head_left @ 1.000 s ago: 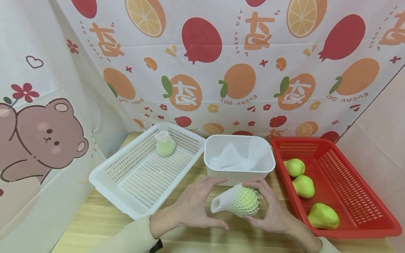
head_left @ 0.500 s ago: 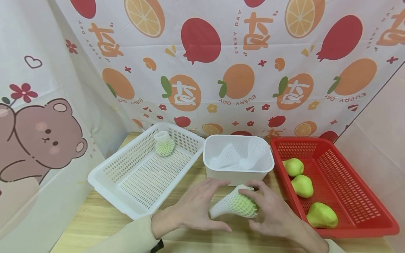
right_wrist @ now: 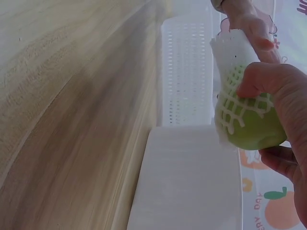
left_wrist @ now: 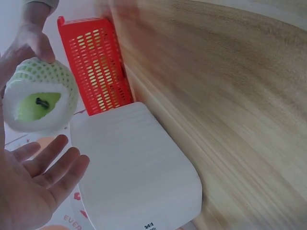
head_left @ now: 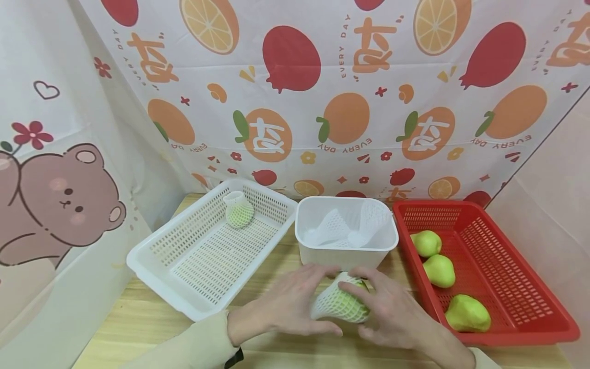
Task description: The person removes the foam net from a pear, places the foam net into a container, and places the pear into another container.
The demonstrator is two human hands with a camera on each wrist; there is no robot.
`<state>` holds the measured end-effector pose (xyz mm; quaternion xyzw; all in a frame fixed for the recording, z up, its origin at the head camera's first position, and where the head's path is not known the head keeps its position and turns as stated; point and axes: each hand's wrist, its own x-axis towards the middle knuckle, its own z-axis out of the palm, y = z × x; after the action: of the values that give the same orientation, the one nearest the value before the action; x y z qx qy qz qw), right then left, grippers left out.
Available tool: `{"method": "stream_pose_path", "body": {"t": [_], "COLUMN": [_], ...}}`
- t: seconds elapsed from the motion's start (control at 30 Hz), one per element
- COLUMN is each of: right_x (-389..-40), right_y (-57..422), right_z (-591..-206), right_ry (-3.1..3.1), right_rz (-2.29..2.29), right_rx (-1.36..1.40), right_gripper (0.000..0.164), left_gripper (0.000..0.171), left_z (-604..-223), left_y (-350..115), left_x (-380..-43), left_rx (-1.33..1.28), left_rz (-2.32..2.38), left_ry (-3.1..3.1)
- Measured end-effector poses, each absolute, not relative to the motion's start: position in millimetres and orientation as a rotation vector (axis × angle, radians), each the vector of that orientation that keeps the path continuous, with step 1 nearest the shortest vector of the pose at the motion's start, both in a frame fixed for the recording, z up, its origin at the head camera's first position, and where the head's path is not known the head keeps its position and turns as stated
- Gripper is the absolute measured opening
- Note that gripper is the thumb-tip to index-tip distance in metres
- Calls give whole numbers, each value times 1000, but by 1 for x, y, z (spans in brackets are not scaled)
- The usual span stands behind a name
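Observation:
A green pear in a white foam net sleeve [head_left: 341, 303] is held above the table between my hands. My right hand [head_left: 398, 313] grips it, thumb on the net and fingers around the bare green end seen in the right wrist view [right_wrist: 261, 127]. At the sleeve's other end, my left hand [head_left: 292, 303] is spread, its fingers [left_wrist: 57, 167] loosely extended beside the sleeve. Through the sleeve's open mouth, the left wrist view shows the pear's dark stem [left_wrist: 42, 102].
Behind the hands stands a white bin [head_left: 348, 256] with several empty foam nets [head_left: 334, 228]. A white basket [head_left: 152, 261] on the left holds one netted pear [head_left: 239, 212]. In the red basket [head_left: 507, 287] on the right lie bare pears [head_left: 467, 313].
The netted pear has turned, and its sleeve mouth no longer faces the head camera openly. My right hand has shifted further over the net; my left hand has come slightly closer to it.

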<state>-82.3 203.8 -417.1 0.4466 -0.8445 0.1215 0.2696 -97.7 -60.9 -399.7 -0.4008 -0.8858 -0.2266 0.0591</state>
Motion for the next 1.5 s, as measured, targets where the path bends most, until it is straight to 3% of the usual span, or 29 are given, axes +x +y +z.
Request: {"method": "stream_pose_path", "body": {"t": [0.33,0.53,0.6,1.13,1.5], "right_x": [-83,-86,-87,-87,-88], "right_y": [201,200,200,206,207], "right_z": [-417,-421,-422,-405,-384], "right_ry": [-2163,-2019,-2004,-2027,-2100], "right_rz": [456,562,585,814,827], "right_rx": [1282,1361,1367,1417,1361], "right_gripper": [97,62,58,76,48], "left_gripper": [96,92,90,90,96], "left_z": [-401,-401,-401,-410,-424], "left_y": [-60,-59,-59,-63,-60], "left_x": [-97,-96,-97,-98,-97], "left_rx": [-1250,-1244,-1241,-1206,-1175], "left_rz": [-732,-759,-771,-949,-969], "left_ry": [-2612,-2608,-2606,-2453,-2289]}}
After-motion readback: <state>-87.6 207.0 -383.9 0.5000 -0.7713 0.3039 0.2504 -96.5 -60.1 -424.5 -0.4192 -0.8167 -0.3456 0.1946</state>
